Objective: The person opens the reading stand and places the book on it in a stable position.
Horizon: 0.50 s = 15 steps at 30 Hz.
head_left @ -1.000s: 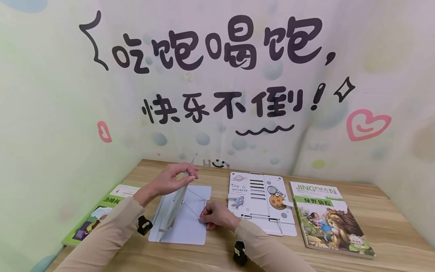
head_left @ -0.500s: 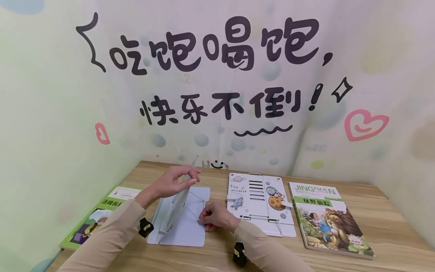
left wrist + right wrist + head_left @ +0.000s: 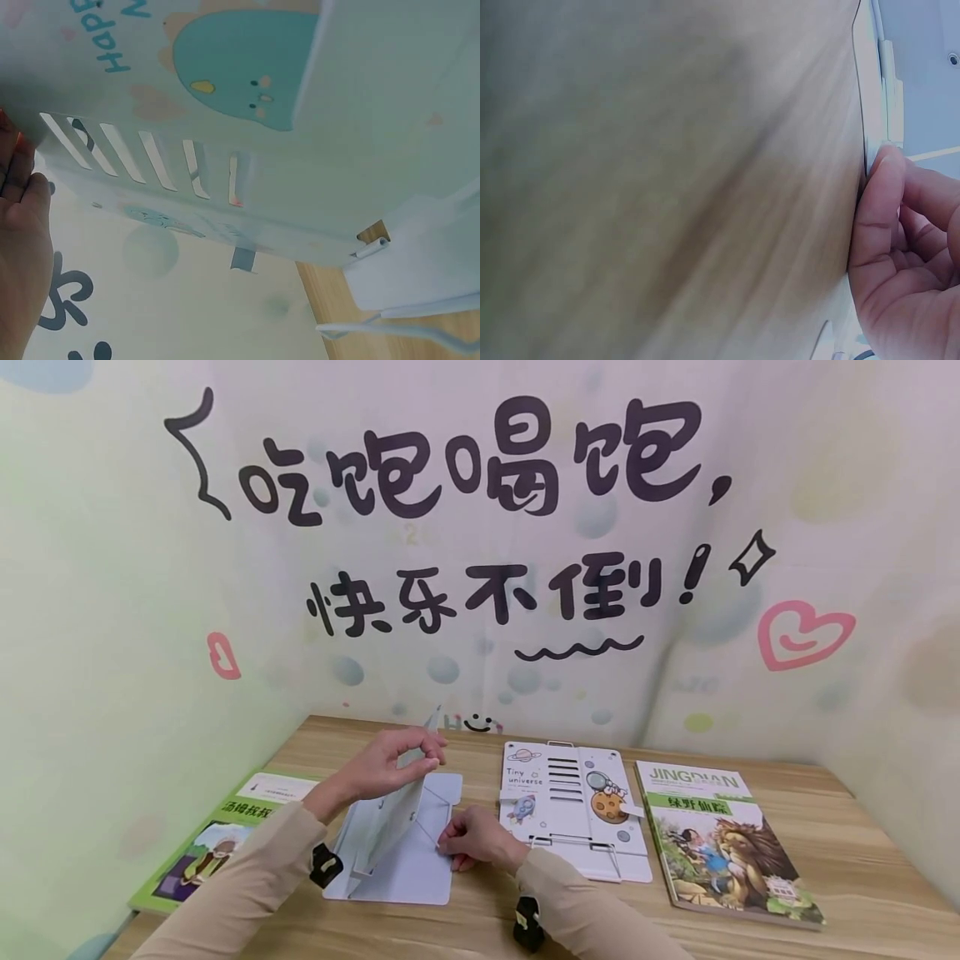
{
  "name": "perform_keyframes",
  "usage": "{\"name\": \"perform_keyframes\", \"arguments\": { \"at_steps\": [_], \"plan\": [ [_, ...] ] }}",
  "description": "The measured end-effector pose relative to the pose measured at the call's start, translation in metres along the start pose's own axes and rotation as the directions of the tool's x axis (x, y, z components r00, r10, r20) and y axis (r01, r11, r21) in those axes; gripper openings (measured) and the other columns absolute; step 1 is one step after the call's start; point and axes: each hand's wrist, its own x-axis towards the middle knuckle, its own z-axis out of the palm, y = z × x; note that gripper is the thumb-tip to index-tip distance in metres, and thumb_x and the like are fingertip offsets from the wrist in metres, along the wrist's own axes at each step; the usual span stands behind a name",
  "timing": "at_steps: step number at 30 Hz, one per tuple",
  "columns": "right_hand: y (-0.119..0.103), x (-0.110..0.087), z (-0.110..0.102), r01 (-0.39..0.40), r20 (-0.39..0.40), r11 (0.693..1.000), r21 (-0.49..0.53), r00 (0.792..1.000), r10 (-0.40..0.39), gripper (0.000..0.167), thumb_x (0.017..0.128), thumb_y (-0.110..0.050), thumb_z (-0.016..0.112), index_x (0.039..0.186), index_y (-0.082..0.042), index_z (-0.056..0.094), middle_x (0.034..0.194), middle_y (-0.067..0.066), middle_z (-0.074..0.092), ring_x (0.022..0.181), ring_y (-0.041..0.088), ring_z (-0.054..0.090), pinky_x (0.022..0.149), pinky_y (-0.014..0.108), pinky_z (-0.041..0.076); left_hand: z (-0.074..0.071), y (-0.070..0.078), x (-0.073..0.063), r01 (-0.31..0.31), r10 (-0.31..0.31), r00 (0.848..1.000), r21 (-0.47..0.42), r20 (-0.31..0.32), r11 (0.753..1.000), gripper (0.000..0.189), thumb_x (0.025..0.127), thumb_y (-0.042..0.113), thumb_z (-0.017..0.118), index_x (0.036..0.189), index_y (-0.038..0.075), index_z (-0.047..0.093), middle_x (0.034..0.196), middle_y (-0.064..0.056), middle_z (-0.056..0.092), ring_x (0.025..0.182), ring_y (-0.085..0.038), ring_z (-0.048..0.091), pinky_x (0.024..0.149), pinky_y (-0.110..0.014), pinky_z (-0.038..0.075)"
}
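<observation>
Leaning open at seven o'clock, the white stand looks half done: board up, wire maybe not hooked. I read "Tiny universe" on the other stand, five o'clock, and "JINGDIAN" on the book, four o'clock. The left hand pinches the board; the right hand pinches wire or base, I can't tell which.

You faced a light-brown, wood-grain table. On it, from your left to your right, lay a green-and-white illustrated book, a pale, partly unfolded rectangular stand, a white, slotted, space-printed rectangular stand and a lion-covered green-and-white paperback.
</observation>
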Motion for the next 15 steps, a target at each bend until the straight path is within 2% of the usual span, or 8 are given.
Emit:
{"name": "perform_keyframes", "arguments": {
  "at_steps": [9, 15],
  "plan": [
    [-0.0008, -0.0027, -0.0022, 0.043, 0.021, 0.999, 0.017, 0.999, -0.044, 0.007, 0.084, -0.001, 0.066, 0.077, 0.000, 0.065, 0.059, 0.001, 0.060, 0.047, 0.004, 0.056, 0.049, 0.021, 0.053, 0.0035, -0.0019, 0.0006, 0.005, -0.005, 1.000, -0.009, 0.003, 1.000, 0.009, 0.091, 0.007, 0.059, 0.085, 0.015, 0.060, 0.100, -0.003, 0.069, 0.116, -0.027, 0.057, 0.101, -0.053, 0.040],
    [-0.0013, -0.0026, 0.0005, 0.014, -0.017, 1.000, 0.004, 1.000, -0.014, 0.005, 0.084, 0.001, 0.066, 0.080, 0.003, 0.066, 0.061, 0.003, 0.060, 0.047, 0.005, 0.054, 0.047, 0.019, 0.051, 0.0024, 0.0010, 0.0020, 0.051, -0.051, 0.999, -0.044, 0.013, 0.998, 0.007, 0.091, 0.009, 0.059, 0.086, 0.013, 0.061, 0.101, -0.004, 0.069, 0.118, -0.028, 0.055, 0.102, -0.055, 0.038]
  ]
}}
